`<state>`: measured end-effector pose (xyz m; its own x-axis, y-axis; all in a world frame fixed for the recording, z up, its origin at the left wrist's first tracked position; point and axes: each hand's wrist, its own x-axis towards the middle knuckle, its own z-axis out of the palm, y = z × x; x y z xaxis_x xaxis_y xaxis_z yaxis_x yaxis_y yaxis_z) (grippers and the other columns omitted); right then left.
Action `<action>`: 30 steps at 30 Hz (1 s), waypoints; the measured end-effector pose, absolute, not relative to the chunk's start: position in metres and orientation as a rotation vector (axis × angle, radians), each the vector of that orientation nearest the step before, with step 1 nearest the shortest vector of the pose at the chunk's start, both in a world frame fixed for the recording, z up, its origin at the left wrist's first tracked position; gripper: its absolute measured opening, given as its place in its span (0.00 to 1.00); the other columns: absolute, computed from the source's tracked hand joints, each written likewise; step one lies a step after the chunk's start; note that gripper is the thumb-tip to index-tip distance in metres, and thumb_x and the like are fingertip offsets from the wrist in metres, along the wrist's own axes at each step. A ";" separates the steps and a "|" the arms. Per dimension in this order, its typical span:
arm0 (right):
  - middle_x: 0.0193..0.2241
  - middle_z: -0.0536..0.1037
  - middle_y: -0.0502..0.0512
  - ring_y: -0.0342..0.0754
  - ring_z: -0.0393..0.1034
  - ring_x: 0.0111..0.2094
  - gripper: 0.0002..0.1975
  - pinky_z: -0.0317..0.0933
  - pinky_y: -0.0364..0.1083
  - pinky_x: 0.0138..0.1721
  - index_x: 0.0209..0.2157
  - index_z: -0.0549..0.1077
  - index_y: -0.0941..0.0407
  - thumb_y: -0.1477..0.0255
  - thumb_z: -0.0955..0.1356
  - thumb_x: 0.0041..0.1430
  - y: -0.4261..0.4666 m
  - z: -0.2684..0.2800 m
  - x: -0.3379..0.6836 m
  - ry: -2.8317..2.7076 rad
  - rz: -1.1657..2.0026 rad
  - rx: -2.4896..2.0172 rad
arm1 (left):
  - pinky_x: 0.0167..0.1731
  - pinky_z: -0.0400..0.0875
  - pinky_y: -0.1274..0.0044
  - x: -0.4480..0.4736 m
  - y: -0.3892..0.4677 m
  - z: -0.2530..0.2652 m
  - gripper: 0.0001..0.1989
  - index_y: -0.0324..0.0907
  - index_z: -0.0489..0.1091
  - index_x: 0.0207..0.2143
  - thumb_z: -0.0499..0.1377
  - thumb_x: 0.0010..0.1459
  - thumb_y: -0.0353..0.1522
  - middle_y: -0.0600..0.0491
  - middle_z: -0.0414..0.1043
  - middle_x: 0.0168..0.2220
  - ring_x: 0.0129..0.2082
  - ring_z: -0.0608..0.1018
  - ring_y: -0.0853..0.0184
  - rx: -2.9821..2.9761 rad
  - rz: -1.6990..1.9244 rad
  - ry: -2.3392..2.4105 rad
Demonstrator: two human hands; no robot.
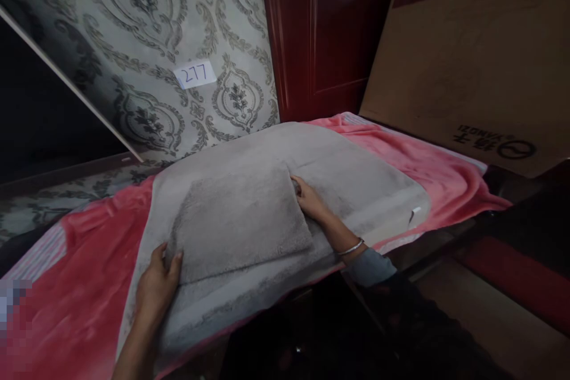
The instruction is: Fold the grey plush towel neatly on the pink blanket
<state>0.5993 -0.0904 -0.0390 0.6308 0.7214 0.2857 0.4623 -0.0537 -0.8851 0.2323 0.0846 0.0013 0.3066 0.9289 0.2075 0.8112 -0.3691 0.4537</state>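
Observation:
A smaller grey plush cloth (pixel 240 219), roughly rectangular, lies on top of a large pale grey mat (pixel 267 145) with rounded corners. My right hand (pixel 309 199) pinches the cloth's right edge between thumb and fingers, and that edge stands slightly raised. At the lower left corner, my left hand (pixel 158 282) grips the cloth with the thumb on the near side; part of the fingers is hidden behind the edge. Dark, brushed-looking patches show on the mat around the cloth. A small white tag (pixel 415 210) sits near the mat's right corner.
A pink-red blanket (pixel 98 273) spreads under the mat. Behind stand a patterned wall with a paper marked 277 (pixel 195 73) and a dark red door (pixel 312 29). A large cardboard box (pixel 472 53) leans at the right. A dark panel (pixel 48 101) stands at the left.

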 end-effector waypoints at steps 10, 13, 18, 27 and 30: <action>0.34 0.78 0.52 0.50 0.71 0.39 0.25 0.63 0.48 0.45 0.58 0.69 0.56 0.72 0.64 0.57 -0.092 -0.032 0.595 -0.815 0.319 -1.722 | 0.53 0.69 0.59 0.228 0.085 -0.003 0.41 0.33 0.65 0.59 0.52 0.51 0.52 0.34 0.73 0.52 0.55 0.74 0.45 2.128 0.762 1.520; 0.49 0.76 0.58 0.52 0.68 0.52 0.23 0.60 0.52 0.56 0.58 0.69 0.55 0.65 0.61 0.64 -0.098 -0.032 0.588 -0.773 0.363 -1.635 | 0.52 0.69 0.59 0.228 0.082 -0.002 0.41 0.34 0.65 0.59 0.52 0.51 0.53 0.35 0.74 0.51 0.54 0.75 0.45 2.119 0.775 1.534; 0.53 0.75 0.59 0.56 0.70 0.52 0.46 0.62 0.55 0.56 0.67 0.57 0.54 0.62 0.74 0.48 -0.102 -0.034 0.576 -0.730 0.551 -1.514 | 0.51 0.70 0.59 0.230 0.082 -0.001 0.40 0.34 0.67 0.57 0.52 0.51 0.52 0.34 0.75 0.48 0.53 0.75 0.45 2.110 0.767 1.549; 0.52 0.77 0.57 0.55 0.72 0.50 0.46 0.65 0.54 0.54 0.64 0.59 0.54 0.70 0.73 0.42 -0.105 -0.022 0.567 -0.595 0.790 -1.264 | 0.50 0.70 0.61 0.228 0.083 0.001 0.39 0.37 0.69 0.52 0.57 0.43 0.54 0.42 0.75 0.45 0.47 0.77 0.49 1.885 0.883 1.403; 0.46 0.79 0.54 0.54 0.73 0.45 0.39 0.67 0.53 0.50 0.58 0.66 0.53 0.71 0.72 0.40 -0.104 -0.019 0.566 -0.564 0.788 -1.253 | 0.44 0.72 0.64 0.229 0.076 0.004 0.39 0.39 0.71 0.50 0.60 0.39 0.53 0.47 0.76 0.39 0.41 0.78 0.53 1.780 0.915 1.359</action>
